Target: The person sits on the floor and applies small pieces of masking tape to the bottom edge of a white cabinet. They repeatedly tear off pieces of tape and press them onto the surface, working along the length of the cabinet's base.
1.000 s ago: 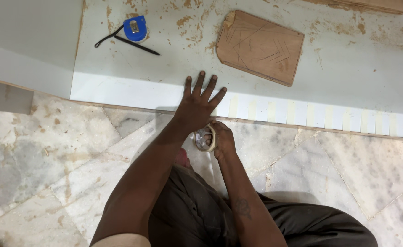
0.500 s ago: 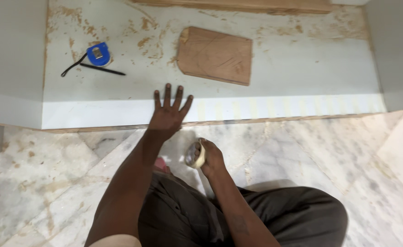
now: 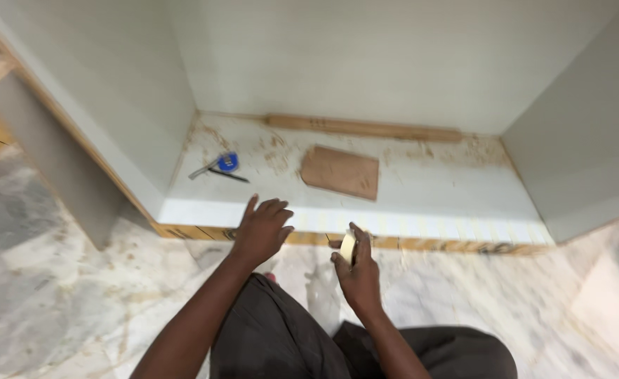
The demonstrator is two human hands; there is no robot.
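— The roll of tape [image 3: 348,247]: where did I have it?

— You held it in your right hand [image 3: 357,275], fingers closed around it, the roll standing on edge just in front of the cabinet's lower front edge [image 3: 422,243]. It sat above the marble floor [image 3: 64,309], close to the strip of pale edging that ran along that front edge.

— And my left hand [image 3: 262,230]?

— It lay flat and open, fingers spread a little, resting on the front lip of the white cabinet base [image 3: 429,200]. It held nothing.

— What else was lying about in there?

— A brown wooden piece [image 3: 340,173] lay flat on the base, well behind your hands and roughly between them. To its left sat a blue tape measure [image 3: 227,163], with a dark thin tool beside it that I couldn't make out. A long wooden strip [image 3: 363,128] ran along the back wall, and sawdust was scattered over the base.

— Anything in my way?

— Nothing lay between your hands and the front edge. Your knees, in dark trousers [image 3: 281,344], were tucked just below your hands.
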